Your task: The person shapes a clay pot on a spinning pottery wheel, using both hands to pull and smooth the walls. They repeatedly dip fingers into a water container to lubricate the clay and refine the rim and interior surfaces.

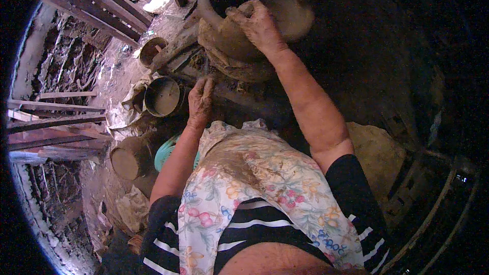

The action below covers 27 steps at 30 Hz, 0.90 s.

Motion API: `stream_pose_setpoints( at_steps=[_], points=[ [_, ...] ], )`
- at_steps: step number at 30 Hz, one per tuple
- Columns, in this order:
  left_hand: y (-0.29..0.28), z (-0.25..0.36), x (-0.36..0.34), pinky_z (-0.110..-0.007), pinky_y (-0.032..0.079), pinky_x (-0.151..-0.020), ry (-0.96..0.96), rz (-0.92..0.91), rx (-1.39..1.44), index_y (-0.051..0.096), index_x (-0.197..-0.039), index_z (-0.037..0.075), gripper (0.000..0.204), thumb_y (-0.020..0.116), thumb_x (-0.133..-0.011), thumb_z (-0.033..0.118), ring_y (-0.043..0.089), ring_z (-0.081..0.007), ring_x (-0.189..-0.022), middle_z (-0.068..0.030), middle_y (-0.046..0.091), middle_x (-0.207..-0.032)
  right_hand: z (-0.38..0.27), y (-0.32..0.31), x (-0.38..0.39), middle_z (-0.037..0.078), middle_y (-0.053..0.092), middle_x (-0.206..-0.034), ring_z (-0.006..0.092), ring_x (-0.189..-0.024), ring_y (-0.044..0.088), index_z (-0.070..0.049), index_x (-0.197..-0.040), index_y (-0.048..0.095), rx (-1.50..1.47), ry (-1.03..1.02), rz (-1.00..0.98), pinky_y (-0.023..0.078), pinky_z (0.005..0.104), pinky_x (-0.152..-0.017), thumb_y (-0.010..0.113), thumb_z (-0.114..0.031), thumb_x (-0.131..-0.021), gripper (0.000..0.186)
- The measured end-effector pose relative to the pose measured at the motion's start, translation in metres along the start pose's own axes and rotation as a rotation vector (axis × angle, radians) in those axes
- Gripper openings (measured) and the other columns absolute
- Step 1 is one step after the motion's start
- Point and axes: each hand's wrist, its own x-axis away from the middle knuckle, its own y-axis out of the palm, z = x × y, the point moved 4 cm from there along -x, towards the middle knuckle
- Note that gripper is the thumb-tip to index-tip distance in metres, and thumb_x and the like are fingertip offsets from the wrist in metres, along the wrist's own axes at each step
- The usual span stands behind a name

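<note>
A large grey-brown clay pot [298,23] with a dark round mouth stands at the far middle. My right hand [257,25], smeared with clay, reaches over its near side. The fingers are bent closed at the edge of the mouth, and they appear to grip the rim; the fingertips are partly hidden. Nearer to me and to the left, my left hand [200,101] is held low beside the pot's base, clay on its skin. Its fingers stretch forward, close beside each other, and nothing shows in them. A bucket of murky liquid [164,97] is just left of that hand.
A smaller round container [153,51] sits farther back on the left. An upturned or tilted brown pot [130,160] and a turquoise perforated basket [165,153] lie by my left forearm. Wooden planks [94,5] lean at the far left. My clay-stained floral apron [265,163] covers my lap.
</note>
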Motion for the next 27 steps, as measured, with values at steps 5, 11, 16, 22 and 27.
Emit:
stream_pose_setpoints(
  at_steps=[5,11,16,22,27],
  points=[
    [-0.008,0.043,-0.03,-0.031,0.04,-0.084,0.286,0.196,0.125,0.053,-0.111,0.002,0.029,0.05,-0.09,0.022,0.052,-0.0192,-0.094,-0.0107,0.056,-0.104,0.009,0.008,-0.002,0.013,0.059,-0.099,0.0191,-0.091,0.056,0.0,-0.109,0.054,0.168,-0.068,-0.126,0.045,0.0298,-0.081,0.062,-0.03,-0.085,0.04],
    [-0.025,0.149,-0.1,-0.032,0.035,-0.092,0.701,0.246,0.35,0.044,-0.121,0.002,0.036,0.047,-0.091,0.022,0.045,-0.0242,-0.107,-0.0137,0.047,-0.118,0.015,-0.011,-0.019,0.013,0.052,-0.117,0.0222,-0.111,0.049,-0.005,-0.121,0.052,0.161,-0.284,-0.403,0.038,0.0302,-0.097,0.043,-0.019,-0.094,0.031],
    [0.034,0.173,-0.093,-0.034,0.031,-0.1,0.856,0.126,0.169,0.037,-0.13,0.003,0.043,0.044,-0.091,0.021,0.04,-0.0284,-0.118,-0.0162,0.04,-0.13,0.011,-0.005,-0.014,0.012,0.052,-0.118,0.0233,-0.114,0.048,-0.005,-0.121,0.051,-0.012,-0.19,-0.362,0.035,0.0293,-0.1,0.042,-0.02,-0.095,0.032],
    [0.003,0.175,-0.122,-0.035,0.028,-0.105,0.707,-0.094,0.701,0.032,-0.136,0.003,0.049,0.042,-0.091,0.021,0.037,-0.0317,-0.127,-0.018,0.035,-0.138,0.007,0.004,-0.014,0.012,0.054,-0.115,0.021,-0.11,0.049,-0.003,-0.117,0.051,0.056,-0.218,-0.252,0.036,0.0291,-0.097,0.046,-0.03,-0.093,0.036],
    [0.022,0.178,-0.125,-0.036,0.028,-0.105,1.022,0.351,0.016,0.034,-0.134,0.003,0.048,0.043,-0.091,0.023,0.038,-0.0313,-0.125,-0.0177,0.038,-0.136,0.012,0.008,-0.02,0.013,0.055,-0.111,0.0223,-0.106,0.051,-0.002,-0.115,0.052,-0.052,-0.107,-0.215,0.038,0.0307,-0.094,0.046,-0.028,-0.093,0.035]
  ],
)
